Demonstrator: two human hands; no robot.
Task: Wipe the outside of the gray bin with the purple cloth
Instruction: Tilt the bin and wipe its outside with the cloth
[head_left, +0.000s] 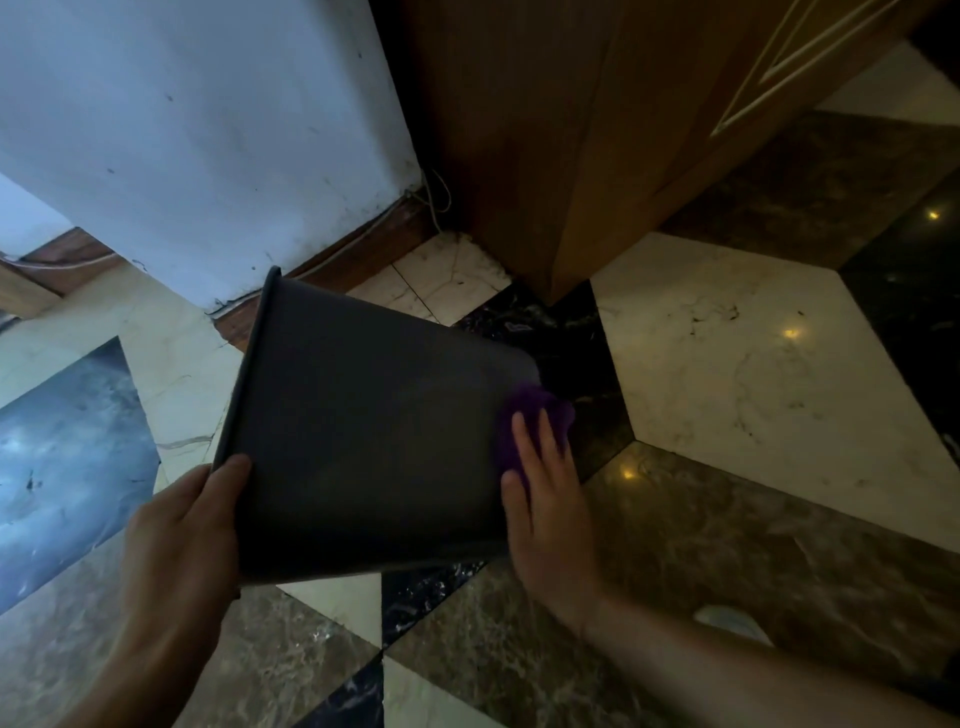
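left hand (182, 514): grips the rim at 7 o'clock, thumb on the outer wall; I'd keep it firm.
right hand (545, 499): fingers straight, pressing flat.
purple cloth (535, 410): under those fingers, 3 o'clock, by the base.
gray bin (374, 426): tipped, mouth toward 10 o'clock; I'd sweep overlapping strokes rimward.

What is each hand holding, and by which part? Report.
The left hand grips the gray bin at its rim, thumb on the outer wall. The right hand holds nothing: flat fingers press the purple cloth against the bin's side.
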